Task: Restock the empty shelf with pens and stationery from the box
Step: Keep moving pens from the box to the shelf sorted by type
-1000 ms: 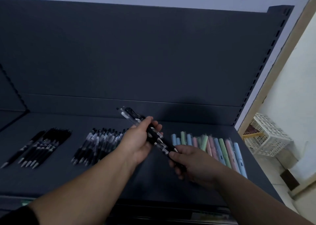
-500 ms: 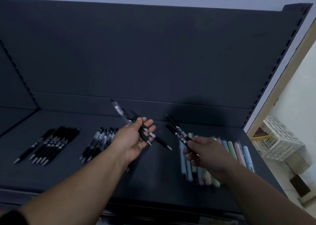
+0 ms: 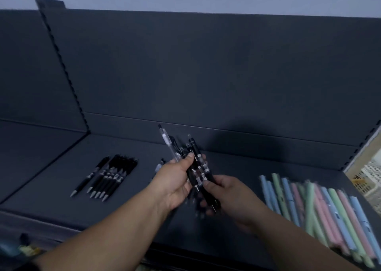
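Head view: left hand (image 3: 175, 180) gripping black pens (image 3: 195, 153) mostly hides a pile (image 3: 158, 166).

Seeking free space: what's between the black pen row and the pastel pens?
Head view: left hand and right hand gripping a pen bundle; more pens hidden behind them.

Both forearms are bare from wrist to well up the arm; the left hand (image 3: 173, 180) and right hand (image 3: 233, 196) are bare too, fingers (image 3: 208, 185) included; a dark sleeve (image 3: 33, 266) edge, blurred, shows high on the left arm.
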Motion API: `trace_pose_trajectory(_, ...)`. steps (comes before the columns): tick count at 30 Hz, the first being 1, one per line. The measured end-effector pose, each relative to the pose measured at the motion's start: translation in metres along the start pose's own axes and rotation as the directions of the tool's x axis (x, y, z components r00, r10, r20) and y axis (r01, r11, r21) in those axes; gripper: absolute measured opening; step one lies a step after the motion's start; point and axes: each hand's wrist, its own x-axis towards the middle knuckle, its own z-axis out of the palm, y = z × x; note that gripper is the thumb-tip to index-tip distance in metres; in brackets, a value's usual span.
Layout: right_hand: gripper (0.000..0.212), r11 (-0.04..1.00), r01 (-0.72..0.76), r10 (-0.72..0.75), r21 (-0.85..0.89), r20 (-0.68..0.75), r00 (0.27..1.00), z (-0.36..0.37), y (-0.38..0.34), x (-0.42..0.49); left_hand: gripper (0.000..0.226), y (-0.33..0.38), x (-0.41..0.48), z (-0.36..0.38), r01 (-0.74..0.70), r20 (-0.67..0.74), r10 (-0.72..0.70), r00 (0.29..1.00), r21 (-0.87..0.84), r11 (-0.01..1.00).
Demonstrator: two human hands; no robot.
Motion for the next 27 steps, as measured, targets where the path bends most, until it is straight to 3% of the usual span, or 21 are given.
trace_pose_trajectory(8,0.015,0.987,-0.128,0.114,0.101,0.127,0.985,0.109,-0.018,0.049,0.044,0.07,-0.001,-0.103,0.044,0.043,-0.052,0.998,0.16,0.986)
trace_pose_trajectory(13,0.013,0.995,-0.103,0.104,-0.01,0.062,0.993,0.166,-0.021,0.081,0.05,0.097,0.005,-0.148,0.106,0.142,-0.15,0.979,0.276,0.955)
trace_pose_trajectory(17,0.014,0.992,-0.123,0.123,-0.007,0.001,0.992,0.2,-0.02,0.098,0.036,0.119,0.012,-0.178,0.141,0.186,-0.196,0.963,0.276,0.951)
trace_pose_trajectory(20,0.013,0.984,-0.178,0.18,0.026,-0.149,0.972,0.213,-0.017,0.105,0.024,0.133,0.025,-0.205,0.047,0.081,-0.074,0.994,0.292,0.955)
trace_pose_trajectory(23,0.014,0.959,-0.283,0.27,-0.019,-0.235,0.934,0.221,-0.012,0.108,0.012,0.149,0.041,-0.247,-0.035,-0.081,0.092,0.992,0.528,0.848)
trace_pose_trajectory(27,0.013,0.938,-0.342,0.322,-0.053,-0.224,0.92,0.244,-0.011,0.116,0.016,0.143,0.048,-0.286,0.015,-0.089,0.067,0.994,0.702,0.712)
